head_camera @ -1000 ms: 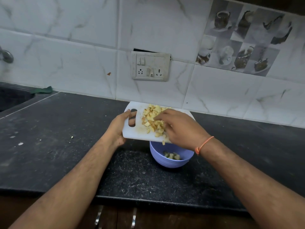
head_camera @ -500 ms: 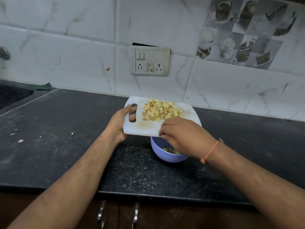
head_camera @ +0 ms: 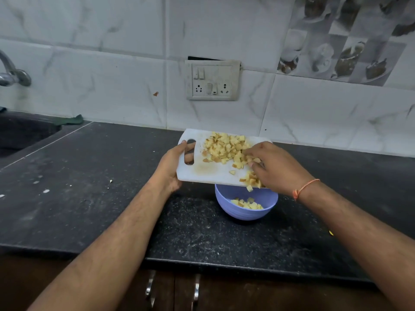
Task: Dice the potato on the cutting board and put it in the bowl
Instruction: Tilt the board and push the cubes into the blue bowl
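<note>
Above the lilac bowl (head_camera: pixel 246 211): white cutting board (head_camera: pixel 208 171) tilted, left hand (head_camera: pixel 173 167) grip clamped through its handle slot; right hand (head_camera: pixel 272 167), fingers spread, rakes diced potato (head_camera: pixel 226 149) off the edge, some already in bowl.

I saw a dark speckled stone counter (head_camera: pixel 94 198) running from the left to the right edge, its near edge above wooden cabinet doors. A lilac bowl (head_camera: pixel 246 213) stood on it right of centre, holding some potato dice. Pale crumbs (head_camera: pixel 46 191) lay scattered on the left part. A green cloth (head_camera: pixel 70 120) lay at the far left, by the sink.
</note>
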A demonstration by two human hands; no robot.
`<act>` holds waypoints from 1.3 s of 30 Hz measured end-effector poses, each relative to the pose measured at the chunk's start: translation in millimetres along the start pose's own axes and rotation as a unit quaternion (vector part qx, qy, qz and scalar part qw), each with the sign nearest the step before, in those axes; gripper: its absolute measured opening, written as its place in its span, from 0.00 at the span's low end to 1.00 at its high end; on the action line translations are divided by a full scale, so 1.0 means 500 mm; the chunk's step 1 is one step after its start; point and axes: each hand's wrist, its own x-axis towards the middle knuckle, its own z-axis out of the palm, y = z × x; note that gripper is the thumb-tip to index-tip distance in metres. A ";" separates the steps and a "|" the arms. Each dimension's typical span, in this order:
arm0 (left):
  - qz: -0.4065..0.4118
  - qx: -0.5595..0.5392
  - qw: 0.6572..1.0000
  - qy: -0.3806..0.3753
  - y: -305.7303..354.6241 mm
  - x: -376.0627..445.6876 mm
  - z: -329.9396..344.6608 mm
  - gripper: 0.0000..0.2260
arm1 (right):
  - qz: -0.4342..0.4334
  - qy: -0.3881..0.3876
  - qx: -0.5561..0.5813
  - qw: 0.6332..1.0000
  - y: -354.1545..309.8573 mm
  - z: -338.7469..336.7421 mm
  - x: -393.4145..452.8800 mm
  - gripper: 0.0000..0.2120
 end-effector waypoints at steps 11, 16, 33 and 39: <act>-0.002 0.004 1.000 -0.006 -0.004 0.000 0.000 0.21 | 0.066 0.031 0.038 0.997 -0.006 -0.047 -0.013 0.18; 0.000 -0.006 1.000 -0.010 -0.003 0.003 0.001 0.22 | 0.037 -0.054 0.002 0.998 -0.031 -0.031 -0.042 0.23; -0.004 0.008 1.000 -0.016 -0.006 0.014 -0.008 0.22 | -0.043 -0.044 -0.035 0.997 -0.047 -0.012 -0.013 0.26; -0.001 -0.009 1.000 -0.028 -0.009 0.008 0.000 0.22 | -0.083 0.029 -0.061 0.994 -0.045 -0.006 0.043 0.33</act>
